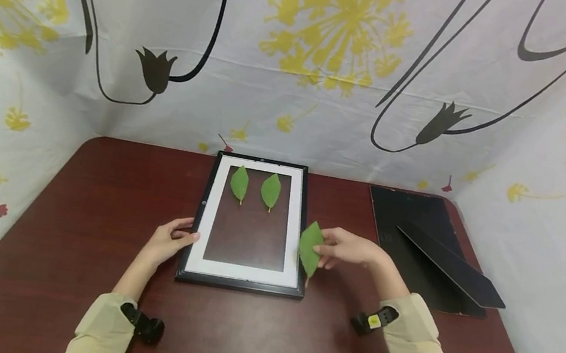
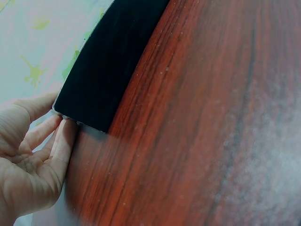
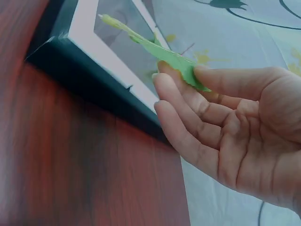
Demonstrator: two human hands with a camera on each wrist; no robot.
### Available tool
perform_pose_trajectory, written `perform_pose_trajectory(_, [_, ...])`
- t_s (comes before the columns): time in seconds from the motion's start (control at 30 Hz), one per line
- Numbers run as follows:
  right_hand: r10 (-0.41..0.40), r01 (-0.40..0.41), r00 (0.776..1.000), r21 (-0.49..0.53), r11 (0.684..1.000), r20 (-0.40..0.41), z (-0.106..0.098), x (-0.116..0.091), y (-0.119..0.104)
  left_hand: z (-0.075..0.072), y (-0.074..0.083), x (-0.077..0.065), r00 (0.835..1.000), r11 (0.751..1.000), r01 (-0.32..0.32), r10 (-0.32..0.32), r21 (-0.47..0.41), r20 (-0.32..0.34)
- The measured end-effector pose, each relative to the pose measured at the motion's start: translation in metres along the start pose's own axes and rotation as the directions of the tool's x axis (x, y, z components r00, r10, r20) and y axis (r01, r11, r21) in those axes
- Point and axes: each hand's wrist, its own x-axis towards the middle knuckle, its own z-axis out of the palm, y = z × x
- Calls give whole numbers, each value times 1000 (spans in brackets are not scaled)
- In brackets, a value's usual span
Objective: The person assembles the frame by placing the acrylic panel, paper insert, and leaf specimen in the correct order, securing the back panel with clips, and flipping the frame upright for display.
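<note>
**Two down, one at the edge**

A black picture frame [image 1: 240, 284] with a white mat [image 1: 242, 272] lies flat on the bench [image 1: 249, 340]. Within the mat's opening, the 11 o'clock leaf [image 1: 239, 184] and the 1 o'clock leaf [image 1: 270, 191] sit side by side, well apart, both stalks toward 6 o'clock. The third leaf [image 1: 308, 249] is at the frame's outer edge, between 3 and 4 o'clock, its stalk also toward 6; the right hand [image 1: 349, 249] pinches it between thumb and fingers, and it looks held up rather than laid down. The left hand [image 1: 165, 244], at the frame's 8 to 9 o'clock, grips that side, thumb over the border.

I judge the arranging partway along: two leaves are in place, the third is not yet inside, and the lower part of the opening is bare. Off at 3 o'clock, a black board [image 1: 413, 213] lies on the bench with a black flap [image 1: 449, 266] slanting across it; whether they are joined I cannot tell. If that is the frame's backing, fitting it is also left.
</note>
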Motion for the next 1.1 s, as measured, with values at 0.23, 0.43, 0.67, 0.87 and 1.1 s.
perform_pose_trajectory(0.23, [-6,9,999,68,998,-33,4,42,-18,2,-3,2,1000,1000,-9,9,0,-5])
perform_pose_trajectory(0.43, [18,-13,999,111,994,-47,13,72,-27,3,-3,2,1000,1000,-7,7,-4,-15])
perform_pose_trajectory(0.67, [62,-59,998,119,991,-24,28,99,-35,2,-3,3,999,1000,-6,6,-11,-33])
perform_pose_trajectory(0.87, [89,-89,996,73,993,-5,39,114,-38,2,-2,1,999,1000,-6,6,-21,-36])
perform_pose_trajectory(1.1, [134,-132,989,29,991,-67,46,121,-42,2,-2,1,999,999,-21,20,-31,-32])
